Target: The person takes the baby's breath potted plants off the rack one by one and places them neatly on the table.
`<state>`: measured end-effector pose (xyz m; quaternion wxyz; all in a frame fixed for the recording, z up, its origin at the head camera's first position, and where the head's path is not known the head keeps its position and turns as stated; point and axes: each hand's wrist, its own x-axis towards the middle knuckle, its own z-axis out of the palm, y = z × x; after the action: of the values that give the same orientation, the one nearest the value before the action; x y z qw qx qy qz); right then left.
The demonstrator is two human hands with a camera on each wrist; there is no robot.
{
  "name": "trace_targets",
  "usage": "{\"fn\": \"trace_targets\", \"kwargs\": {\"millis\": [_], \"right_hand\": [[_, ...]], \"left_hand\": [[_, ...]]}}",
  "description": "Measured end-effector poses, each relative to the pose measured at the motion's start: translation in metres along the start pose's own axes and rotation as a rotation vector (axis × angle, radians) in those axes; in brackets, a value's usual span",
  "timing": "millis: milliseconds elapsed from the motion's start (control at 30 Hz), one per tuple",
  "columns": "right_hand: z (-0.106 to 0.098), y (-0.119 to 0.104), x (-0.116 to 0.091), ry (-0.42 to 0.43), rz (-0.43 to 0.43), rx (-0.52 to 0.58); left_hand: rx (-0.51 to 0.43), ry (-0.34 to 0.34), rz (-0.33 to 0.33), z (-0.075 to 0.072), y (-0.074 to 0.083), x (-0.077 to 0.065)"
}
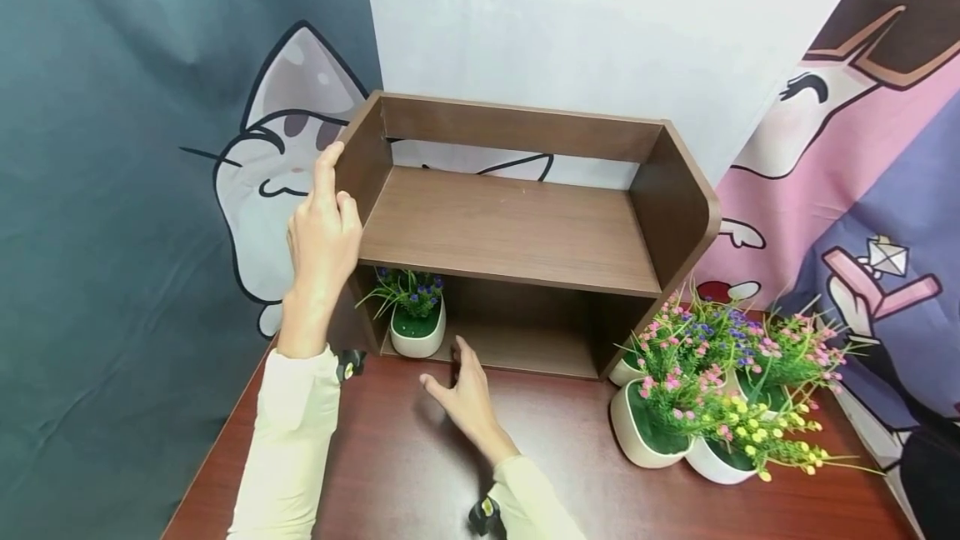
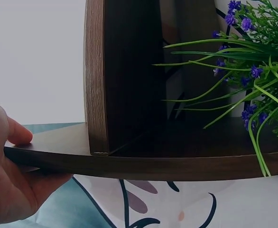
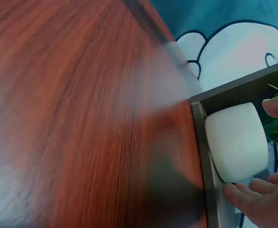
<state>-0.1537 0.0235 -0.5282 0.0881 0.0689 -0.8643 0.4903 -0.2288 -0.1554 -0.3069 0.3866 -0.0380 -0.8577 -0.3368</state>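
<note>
A brown wooden two-tier shelf [image 1: 517,223] stands on the table. My left hand [image 1: 324,232] holds its left side panel [image 2: 58,156]; in the left wrist view the thumb lies on one face and the fingers on the other. In the lower compartment, at the left end, sits a white pot [image 1: 418,344] with an artificial plant [image 2: 253,71] of purple flowers and long grassy blades. My right hand [image 1: 467,397] is just in front and right of that pot, thumb and fingers spread. In the right wrist view, the right hand [image 3: 267,194] is beside the white pot [image 3: 237,142], gripping nothing.
Several potted plants with pink, purple and yellow flowers [image 1: 757,432] cluster on the table by the shelf's right side. The reddish wood table [image 1: 405,457] extends in front. Printed cloth hangings [image 1: 112,190] surround the shelf behind and at both sides.
</note>
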Motion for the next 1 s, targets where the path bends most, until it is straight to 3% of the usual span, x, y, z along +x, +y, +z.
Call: {"fn": "trace_targets", "kwargs": {"millis": [267,533,733,1000], "right_hand": [[0.028,0.001,0.020,0.039,0.078,-0.038],[0.047,-0.008,0.044,0.174,0.112,-0.022],[0.057,-0.016,0.052,0.271,0.151,-0.117],[0.071,-0.028,0.053,0.254,0.257,-0.204]], "left_hand": [[-0.005,-0.009,0.004,0.004,0.001,-0.003],[-0.011,-0.008,0.008,0.005,0.003,0.000],[-0.010,-0.025,0.000,0.005,0.006,0.003],[0.009,-0.008,0.002,0.000,0.000,0.001]]}}
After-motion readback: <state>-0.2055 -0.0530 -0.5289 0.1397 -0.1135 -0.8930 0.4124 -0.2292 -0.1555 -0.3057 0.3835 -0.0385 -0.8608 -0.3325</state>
